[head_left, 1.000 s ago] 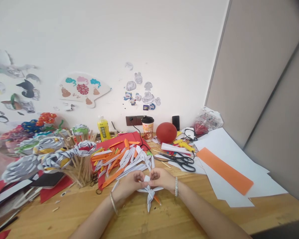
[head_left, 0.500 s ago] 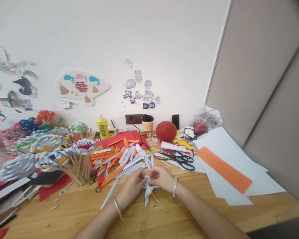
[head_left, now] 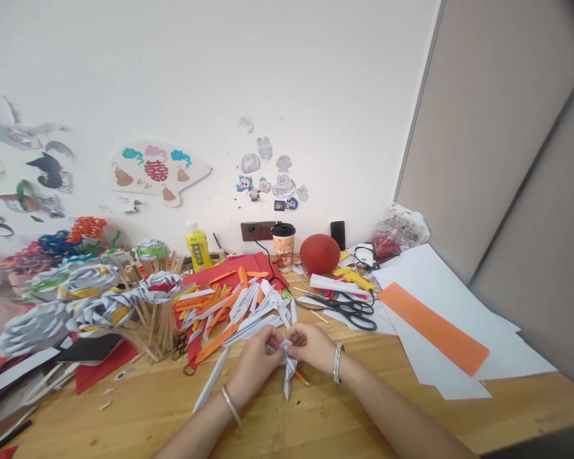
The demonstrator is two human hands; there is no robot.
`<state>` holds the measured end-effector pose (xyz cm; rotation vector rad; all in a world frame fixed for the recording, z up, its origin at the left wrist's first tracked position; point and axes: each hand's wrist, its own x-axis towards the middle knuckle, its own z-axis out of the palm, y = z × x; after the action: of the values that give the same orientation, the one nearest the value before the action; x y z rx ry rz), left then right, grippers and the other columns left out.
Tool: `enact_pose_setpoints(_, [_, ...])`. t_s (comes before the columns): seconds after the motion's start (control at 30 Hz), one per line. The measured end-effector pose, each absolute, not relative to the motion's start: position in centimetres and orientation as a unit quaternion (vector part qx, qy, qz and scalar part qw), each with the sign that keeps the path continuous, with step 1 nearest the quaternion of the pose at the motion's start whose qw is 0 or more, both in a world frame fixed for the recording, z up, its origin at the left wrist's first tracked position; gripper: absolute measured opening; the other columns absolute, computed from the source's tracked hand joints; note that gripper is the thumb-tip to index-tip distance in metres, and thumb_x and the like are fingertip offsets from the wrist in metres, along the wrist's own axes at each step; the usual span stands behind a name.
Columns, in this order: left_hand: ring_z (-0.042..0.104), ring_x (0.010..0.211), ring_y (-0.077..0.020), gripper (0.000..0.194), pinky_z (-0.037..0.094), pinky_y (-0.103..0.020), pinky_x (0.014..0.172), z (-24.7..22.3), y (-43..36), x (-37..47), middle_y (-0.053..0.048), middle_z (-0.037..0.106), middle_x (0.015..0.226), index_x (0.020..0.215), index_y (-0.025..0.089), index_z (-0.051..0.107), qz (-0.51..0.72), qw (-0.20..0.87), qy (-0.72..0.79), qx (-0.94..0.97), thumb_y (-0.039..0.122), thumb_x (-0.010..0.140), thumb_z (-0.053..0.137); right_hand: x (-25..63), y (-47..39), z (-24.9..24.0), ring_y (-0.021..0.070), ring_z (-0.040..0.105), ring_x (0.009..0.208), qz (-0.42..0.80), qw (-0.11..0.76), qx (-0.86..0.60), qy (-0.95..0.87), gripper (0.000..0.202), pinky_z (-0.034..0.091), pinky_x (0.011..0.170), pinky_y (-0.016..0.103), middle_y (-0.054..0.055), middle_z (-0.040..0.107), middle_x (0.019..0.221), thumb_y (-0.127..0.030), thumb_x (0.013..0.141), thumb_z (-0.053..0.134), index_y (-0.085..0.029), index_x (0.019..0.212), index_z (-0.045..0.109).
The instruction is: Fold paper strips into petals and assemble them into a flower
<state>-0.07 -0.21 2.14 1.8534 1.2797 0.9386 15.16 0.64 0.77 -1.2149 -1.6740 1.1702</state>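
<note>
Between my hands is a piece of folded white paper point(head_left: 289, 370) with pointed ends, one of them hanging toward me. My left hand point(head_left: 263, 354) pinches it from the left, thumb and fingers closed at its upper part. From the right, my right hand point(head_left: 310, 345) grips the same upper part with thumb and fingertips. My fingers hide much of the folds. Behind the paper, partly covered, an orange pencil-like stick point(head_left: 302, 378) lies on the table. A folded white strip point(head_left: 211, 380) rests left of my left forearm.
Beyond my hands lies a heap of folded white and orange strips point(head_left: 239, 303). Black scissors point(head_left: 351, 311), a yellow glue gun point(head_left: 358, 278), a red balloon point(head_left: 319, 254) and a lidded cup point(head_left: 283, 247) stand behind. White sheets with an orange strip point(head_left: 433, 328) lie right; paper flowers point(head_left: 103, 309) fill the left.
The folded paper has turned in my fingers: its side points no longer spread out as before. My hands stay close together around it, and the camera view has shifted slightly.
</note>
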Motion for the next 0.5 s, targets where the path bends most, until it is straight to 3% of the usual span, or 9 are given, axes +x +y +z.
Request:
enact_pose_setpoints(0.17, [0.056, 0.063, -0.0171, 0.015, 0.042, -0.025, 0.058, 2.01, 0.06, -0.31, -0.001, 0.062, 0.066, 0.068, 0.018, 0.055, 0.314, 0.405, 0.480, 0.712, 0.031, 0.062, 0.056, 15.06, 0.32, 1.10, 0.0107, 0.053, 0.059, 0.428, 0.378, -0.491, -0.658, 0.011, 0.042, 0.056, 0.021, -0.004, 0.057, 0.060, -0.008, 0.062, 0.065, -0.016, 0.066, 0.059])
enact_pose_setpoints(0.37, [0.053, 0.061, -0.0166, 0.005, 0.039, -0.024, 0.057, 1.88, -0.31, -0.11, 0.000, 0.058, 0.060, 0.057, 0.019, 0.050, 0.356, 0.290, 0.517, 0.722, 0.018, 0.060, 0.054, 14.83, -0.04, 1.51, 0.0112, 0.052, 0.056, 0.415, 0.405, -0.496, -0.646, 0.009, 0.040, 0.053, 0.021, -0.003, 0.056, 0.056, -0.009, 0.060, 0.065, -0.016, 0.059, 0.059])
enact_pose_setpoints(0.5, [0.054, 0.063, -0.0166, 0.005, 0.040, -0.025, 0.060, 2.27, -0.64, -0.22, 0.000, 0.058, 0.061, 0.058, 0.018, 0.052, 0.373, 0.283, 0.505, 0.725, 0.013, 0.059, 0.050, 14.58, -0.05, 1.10, 0.0126, 0.054, 0.060, 0.412, 0.422, -0.490, -0.642, 0.010, 0.041, 0.056, 0.022, -0.002, 0.059, 0.061, -0.009, 0.061, 0.065, -0.017, 0.062, 0.058])
